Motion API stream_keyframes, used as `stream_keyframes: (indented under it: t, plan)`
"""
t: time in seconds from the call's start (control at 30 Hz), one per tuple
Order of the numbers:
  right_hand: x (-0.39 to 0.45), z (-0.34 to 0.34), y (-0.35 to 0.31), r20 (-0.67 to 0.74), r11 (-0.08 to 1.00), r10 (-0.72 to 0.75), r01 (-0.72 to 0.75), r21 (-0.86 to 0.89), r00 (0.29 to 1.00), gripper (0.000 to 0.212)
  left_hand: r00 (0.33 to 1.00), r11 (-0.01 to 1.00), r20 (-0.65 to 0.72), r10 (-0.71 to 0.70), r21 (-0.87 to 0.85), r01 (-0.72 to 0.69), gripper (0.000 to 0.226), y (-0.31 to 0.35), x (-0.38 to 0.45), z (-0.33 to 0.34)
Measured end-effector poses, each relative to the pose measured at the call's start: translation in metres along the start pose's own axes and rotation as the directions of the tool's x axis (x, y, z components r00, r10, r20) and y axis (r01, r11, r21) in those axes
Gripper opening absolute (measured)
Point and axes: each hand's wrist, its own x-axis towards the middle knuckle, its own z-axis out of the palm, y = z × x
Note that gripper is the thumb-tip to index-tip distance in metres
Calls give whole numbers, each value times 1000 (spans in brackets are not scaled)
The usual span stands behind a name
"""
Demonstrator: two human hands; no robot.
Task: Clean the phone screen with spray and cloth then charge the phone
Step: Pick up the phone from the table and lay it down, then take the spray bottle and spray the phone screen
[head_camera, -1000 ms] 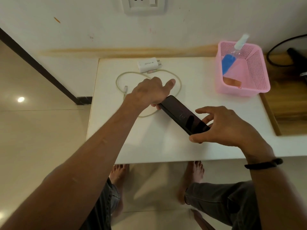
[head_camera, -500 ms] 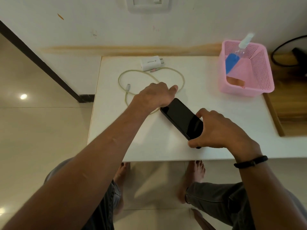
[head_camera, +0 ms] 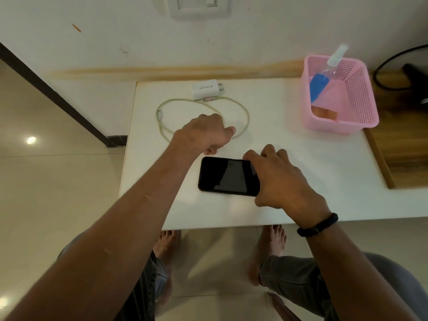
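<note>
A black phone (head_camera: 225, 176) lies screen up on the white table (head_camera: 312, 177), turned sideways. My right hand (head_camera: 280, 179) grips its right end, thumb at the near edge and fingers over the far edge. My left hand (head_camera: 206, 134) is a loose fist just behind the phone's left end, resting over the pale charging cable (head_camera: 243, 112). Whether it pinches the cable is hidden. The white charger plug (head_camera: 205, 89) lies at the back. A spray bottle (head_camera: 324, 75) with blue liquid leans in the pink basket (head_camera: 361, 105), next to an orange cloth (head_camera: 324, 112).
A wall socket (head_camera: 199, 5) sits above the table. A wooden surface (head_camera: 405, 140) adjoins the table on the right, with a black cord (head_camera: 389, 66) on it. My bare feet and knees show below the table's front edge.
The phone has turned from a diagonal lie to sideways and come nearer the front edge. My right hand closed onto its right end. My left hand let go of its far end and curled.
</note>
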Motion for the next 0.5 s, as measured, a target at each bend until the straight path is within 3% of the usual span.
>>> stream_keyframes:
  t: [0.5]
  plan:
    - [9,3,2,-84,996,10,-3,86,996,78,1000,998,-10,26,56,-25,51,20,-9,-1]
